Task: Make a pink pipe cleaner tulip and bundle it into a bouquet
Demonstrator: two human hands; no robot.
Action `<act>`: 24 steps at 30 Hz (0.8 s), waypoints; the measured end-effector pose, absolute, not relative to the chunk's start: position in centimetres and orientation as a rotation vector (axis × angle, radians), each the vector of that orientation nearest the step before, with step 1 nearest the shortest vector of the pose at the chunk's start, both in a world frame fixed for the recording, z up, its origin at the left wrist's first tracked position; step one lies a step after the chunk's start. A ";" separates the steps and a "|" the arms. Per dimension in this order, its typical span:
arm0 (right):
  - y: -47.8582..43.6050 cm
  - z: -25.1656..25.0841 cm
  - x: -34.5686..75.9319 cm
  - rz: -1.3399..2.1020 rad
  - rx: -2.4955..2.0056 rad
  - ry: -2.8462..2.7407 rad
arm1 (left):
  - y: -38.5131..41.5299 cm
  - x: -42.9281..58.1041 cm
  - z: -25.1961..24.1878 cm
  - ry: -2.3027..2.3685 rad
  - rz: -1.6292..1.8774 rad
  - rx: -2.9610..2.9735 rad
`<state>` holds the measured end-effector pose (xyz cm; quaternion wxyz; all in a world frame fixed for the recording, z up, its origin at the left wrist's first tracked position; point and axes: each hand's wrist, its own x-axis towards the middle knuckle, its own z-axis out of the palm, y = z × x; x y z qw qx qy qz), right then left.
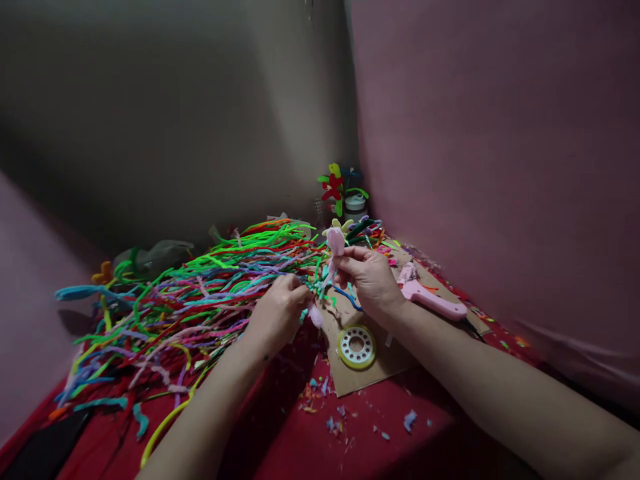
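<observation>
Head view, right hand (373, 279) pinching pink piece (335, 241), tape (344, 347) near cardboard (350, 381) edge

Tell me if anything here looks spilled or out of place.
Small fuzzy scraps lie strewn over the red cloth, in front of the cardboard, like spilled trimmings. The colorful stems beside the left hand also sprawl in an untidy heap. Nothing looks clearly damaged.

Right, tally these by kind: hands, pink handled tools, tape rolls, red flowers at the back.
Left hand and right hand, holding pale pink fuzzy material: 2
Pink plastic handled tool: 1
Round yellow-and-white tape roll: 1
Red fuzzy flower: 1
Total: 5
</observation>
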<state>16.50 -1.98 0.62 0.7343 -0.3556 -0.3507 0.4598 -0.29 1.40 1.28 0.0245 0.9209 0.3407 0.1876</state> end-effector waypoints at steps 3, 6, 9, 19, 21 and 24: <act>-1.9 0.6 16.6 1.046 -0.772 -0.721 | 0.8 -1.3 2.9 0.993 0.774 2.527; -1.8 0.2 16.3 1.124 -0.765 -0.712 | 0.0 -1.6 3.7 1.049 0.908 1.953; -1.8 -0.3 15.9 1.185 -0.764 -0.704 | -0.5 -1.5 3.5 1.034 0.909 1.513; -2.3 -0.4 15.2 1.259 -0.768 -0.704 | -0.7 -1.0 2.1 0.821 0.852 1.079; -2.4 -0.4 15.0 1.260 -0.786 -0.701 | -0.9 -1.0 2.0 0.806 0.848 1.077; -2.5 -0.4 14.9 1.260 -0.774 -0.711 | -1.0 -0.9 2.0 0.812 0.911 1.088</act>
